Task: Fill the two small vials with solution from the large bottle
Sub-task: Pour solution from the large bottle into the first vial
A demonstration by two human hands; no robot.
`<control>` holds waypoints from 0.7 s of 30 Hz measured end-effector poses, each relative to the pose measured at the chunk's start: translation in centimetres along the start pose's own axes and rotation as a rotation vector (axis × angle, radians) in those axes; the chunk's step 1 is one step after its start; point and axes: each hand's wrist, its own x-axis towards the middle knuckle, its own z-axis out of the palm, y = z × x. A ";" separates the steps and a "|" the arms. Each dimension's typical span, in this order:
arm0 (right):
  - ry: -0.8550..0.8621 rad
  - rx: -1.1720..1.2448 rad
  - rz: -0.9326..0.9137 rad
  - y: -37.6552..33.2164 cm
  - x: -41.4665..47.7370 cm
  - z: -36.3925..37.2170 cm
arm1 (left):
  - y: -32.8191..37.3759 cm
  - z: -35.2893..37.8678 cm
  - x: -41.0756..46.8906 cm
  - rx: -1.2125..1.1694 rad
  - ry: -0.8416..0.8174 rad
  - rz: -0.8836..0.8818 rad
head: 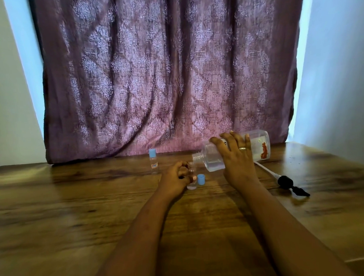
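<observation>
My right hand [236, 156] grips the large clear bottle [258, 146], tipped almost flat with its open threaded neck pointing left and clear liquid pooled by the neck. My left hand [175, 176] holds an uncapped small vial [192, 184] upright on the wooden table, right under the bottle's mouth. The vial is mostly hidden by my fingers; a little liquid shows at its bottom. Its blue cap [201, 179] lies just to its right. A second small vial [153, 161] with a blue cap on stands behind my left hand.
A black pump head with a long white tube [286, 182] lies on the wooden table [75, 205] to the right of my right arm. A patterned mauve curtain [163, 76] hangs behind the table's far edge, with pale walls at both sides.
</observation>
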 end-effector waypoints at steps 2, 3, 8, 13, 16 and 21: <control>-0.002 0.003 0.000 0.0 0.0 0.0 | 0.0 0.0 0.1 0.001 0.000 -0.008; -0.004 0.003 0.000 0.0 0.0 -0.1 | 0.0 0.0 0.1 0.005 0.001 -0.009; -0.016 0.002 0.004 0.0 0.0 -0.2 | -0.1 0.0 0.2 0.002 0.007 -0.019; -0.012 0.001 0.000 0.0 0.0 -0.2 | -0.4 0.0 0.3 0.022 0.003 -0.021; -0.003 -0.001 -0.005 -0.1 0.1 -0.2 | -0.4 -0.1 0.3 0.034 0.003 -0.020; -0.013 0.000 0.000 0.0 0.0 -0.3 | -0.2 -0.2 0.1 0.024 -0.001 -0.022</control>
